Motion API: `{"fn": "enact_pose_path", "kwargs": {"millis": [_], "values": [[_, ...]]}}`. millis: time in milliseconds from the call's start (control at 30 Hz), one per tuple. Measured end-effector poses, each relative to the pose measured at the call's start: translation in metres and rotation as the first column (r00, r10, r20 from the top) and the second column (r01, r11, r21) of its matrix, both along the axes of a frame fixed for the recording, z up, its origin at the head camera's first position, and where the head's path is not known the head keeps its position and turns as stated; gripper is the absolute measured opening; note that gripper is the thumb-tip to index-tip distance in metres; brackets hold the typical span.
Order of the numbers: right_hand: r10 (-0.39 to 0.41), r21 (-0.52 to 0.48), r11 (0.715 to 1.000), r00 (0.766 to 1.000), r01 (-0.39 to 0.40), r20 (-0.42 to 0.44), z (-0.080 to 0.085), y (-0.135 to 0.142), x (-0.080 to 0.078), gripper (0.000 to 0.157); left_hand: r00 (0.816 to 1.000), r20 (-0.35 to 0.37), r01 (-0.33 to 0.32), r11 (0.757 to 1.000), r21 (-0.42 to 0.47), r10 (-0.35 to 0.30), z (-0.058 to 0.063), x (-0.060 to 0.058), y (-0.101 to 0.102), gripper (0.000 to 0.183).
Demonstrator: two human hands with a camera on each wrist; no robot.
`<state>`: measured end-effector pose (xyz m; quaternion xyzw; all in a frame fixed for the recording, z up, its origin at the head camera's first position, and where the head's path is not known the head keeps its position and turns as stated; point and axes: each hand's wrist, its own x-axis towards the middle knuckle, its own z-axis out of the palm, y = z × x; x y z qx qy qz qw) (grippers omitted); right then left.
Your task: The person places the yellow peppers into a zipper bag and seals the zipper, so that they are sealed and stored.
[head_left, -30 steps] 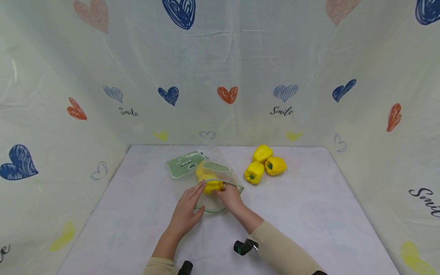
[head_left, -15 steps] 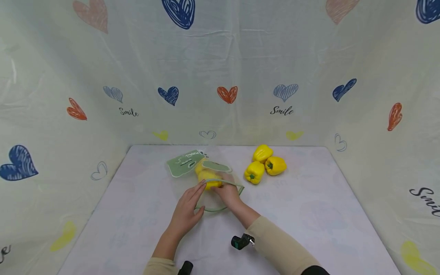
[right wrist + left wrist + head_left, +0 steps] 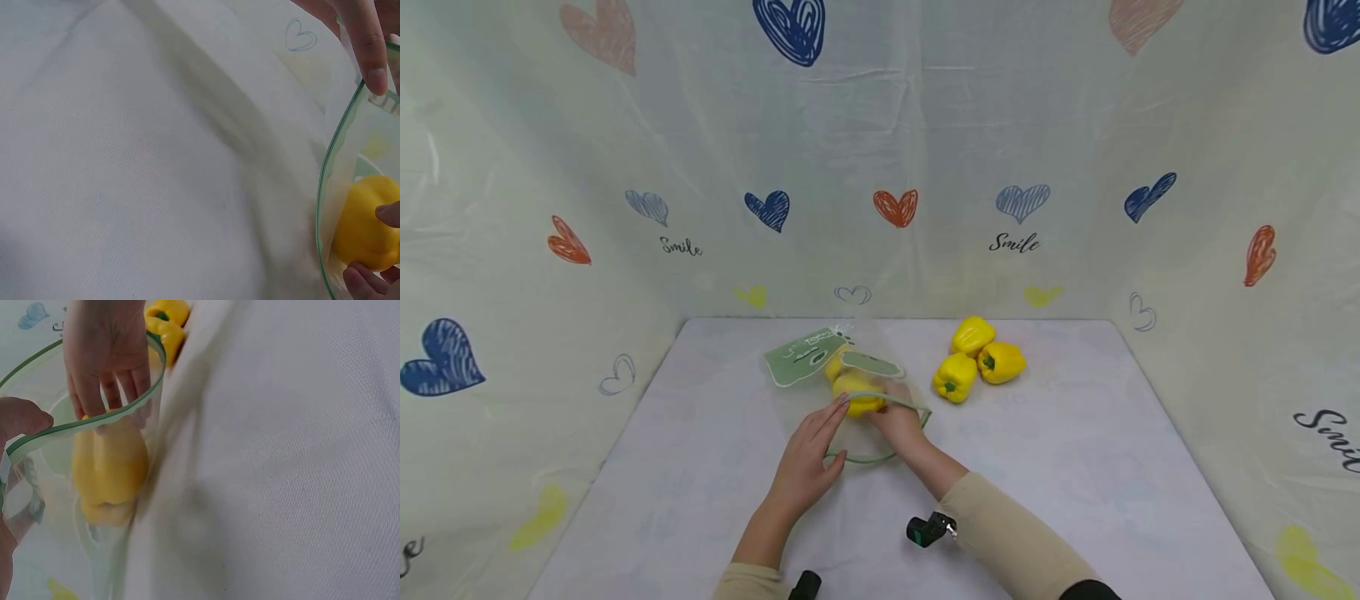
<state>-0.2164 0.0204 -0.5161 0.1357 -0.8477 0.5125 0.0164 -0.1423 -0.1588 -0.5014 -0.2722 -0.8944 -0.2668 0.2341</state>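
Note:
A clear zip bag [image 3: 805,360] with green printed patches and a green-edged mouth lies on the table, its opening toward me. My left hand [image 3: 807,454] holds the mouth's left side, fingers at the upper edge and thumb at the lower. Through that opening reaches my right hand [image 3: 901,427], grasping a yellow bell pepper [image 3: 859,405]. In the right wrist view, thumb and fingers lie on opposite sides of the pepper [image 3: 367,222]. Another yellow pepper [image 3: 837,364] shows deeper in the bag, partly hidden by the front one. The right fingertips appear through the plastic in the left wrist view.
Three more yellow bell peppers [image 3: 955,377] sit clustered to the right of the bag, near the back of the white table [image 3: 1060,467]. Behind and beside the table hangs a curtain [image 3: 835,142] printed with hearts. Small black devices [image 3: 929,529] are worn at the wrists.
My right hand has gone slightly deeper into the bag with the pepper since a second ago, with little motion in the last half second. The left hand stays in place.

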Motion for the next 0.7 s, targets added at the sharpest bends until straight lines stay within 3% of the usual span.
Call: {"fn": "enact_pose_path", "kwargs": {"millis": [133, 467, 700], "values": [[0.018, -0.021, 1.0, 1.0, -0.017, 0.015, 0.001, 0.005, 0.004, 0.048, 1.0, 0.0, 0.001, 1.0, -0.002, -0.001, -0.001, -0.001, 0.001, 0.08], [0.024, -0.019, 1.0, 0.979, -0.02, 0.2, 0.011, 0.017, 0.022, 0.057, 1.0, 0.002, 0.002, 1.0, -0.009, -0.002, -0.001, -0.001, 0.002, 0.083], [0.061, 0.021, 0.998, 0.974, -0.067, 0.217, 0.018, 0.027, 0.031, 0.054, 0.999, 0.038, -0.014, 1.0, -0.018, 0.015, 0.002, 0.001, 0.002, 0.081]]}}
